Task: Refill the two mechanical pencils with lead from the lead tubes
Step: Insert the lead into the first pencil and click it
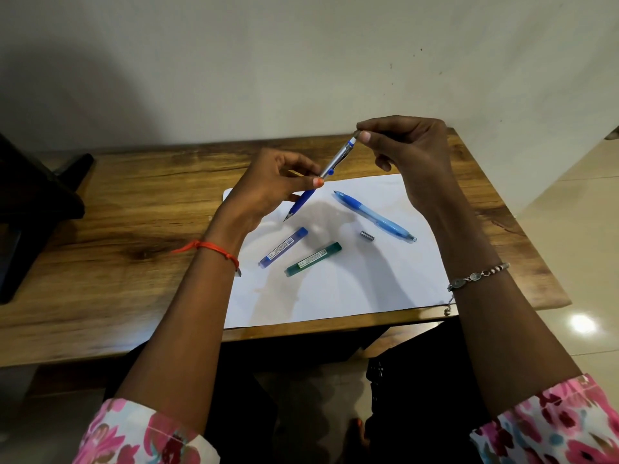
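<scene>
We sit at a wooden table (117, 229) set against a pale wall, with a dark object (33, 202) at its far left edge that we cannot identify. A white sheet of paper (351, 289) lies on the right half of the table, its near edge close to the table's front edge. Above the sheet's far side we raise both hands. Our left hand (268, 192), with an orange thread (214, 247) tied at the wrist, curls its fingers and thumb round the middle of a silver-and-blue pencil (330, 169). This pencil is off the paper and tilted, with its tip pointing down and to the left. Our right hand (412, 152), with a silver bracelet (479, 274) on the wrist, pinches the pencil's upper white end between thumb and forefinger, and the other fingers hang loosely curled. A light blue pencil (375, 216) lies flat on the sheet below the right hand, angled from upper left to lower right. Nearer to us a blue lead tube (284, 247) and a green lead tube (313, 259) rest side by side on the paper, close together but apart, both slanting the same way. A small metal cap (366, 235) lies on the sheet just beside the light blue pencil, between it and the green tube.
</scene>
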`<state>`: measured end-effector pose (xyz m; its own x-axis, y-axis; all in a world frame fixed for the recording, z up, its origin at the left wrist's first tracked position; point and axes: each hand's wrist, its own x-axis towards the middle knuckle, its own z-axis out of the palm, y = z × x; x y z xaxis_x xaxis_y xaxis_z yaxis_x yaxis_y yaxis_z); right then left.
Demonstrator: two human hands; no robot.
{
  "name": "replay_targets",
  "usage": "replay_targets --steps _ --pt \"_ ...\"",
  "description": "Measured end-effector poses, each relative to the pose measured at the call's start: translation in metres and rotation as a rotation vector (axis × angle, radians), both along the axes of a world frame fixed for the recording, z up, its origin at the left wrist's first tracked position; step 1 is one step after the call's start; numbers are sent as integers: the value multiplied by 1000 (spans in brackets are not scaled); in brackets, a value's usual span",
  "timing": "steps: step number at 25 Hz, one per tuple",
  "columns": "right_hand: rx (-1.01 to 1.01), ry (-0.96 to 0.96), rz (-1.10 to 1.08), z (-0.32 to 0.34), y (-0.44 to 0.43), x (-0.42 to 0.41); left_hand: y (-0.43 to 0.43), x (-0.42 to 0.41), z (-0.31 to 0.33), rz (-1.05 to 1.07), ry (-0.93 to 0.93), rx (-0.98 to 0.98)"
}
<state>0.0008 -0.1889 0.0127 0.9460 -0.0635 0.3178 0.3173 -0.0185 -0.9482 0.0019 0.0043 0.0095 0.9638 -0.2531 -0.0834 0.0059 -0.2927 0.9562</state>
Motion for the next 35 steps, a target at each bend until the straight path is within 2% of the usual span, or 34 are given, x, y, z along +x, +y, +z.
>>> replay_targets --steps 11,19,25,30,32,35 --pt "-93 -18 11 1 1 -2 0 -1 0 -3 -10 11" --pt "-1 -27 88 -1 -1 0 0 -2 2 -1 -50 4" --pt "-3 -20 128 -2 -2 1 -2 -2 1 2 -64 5" --pt "-2 97 103 1 -4 -3 -2 -1 2 1 -38 -31" --pt "-191 201 131 6 -9 -7 1 -1 2 6 -37 -42" --pt "-711 372 272 5 -13 -12 2 0 1 14 -35 -51"
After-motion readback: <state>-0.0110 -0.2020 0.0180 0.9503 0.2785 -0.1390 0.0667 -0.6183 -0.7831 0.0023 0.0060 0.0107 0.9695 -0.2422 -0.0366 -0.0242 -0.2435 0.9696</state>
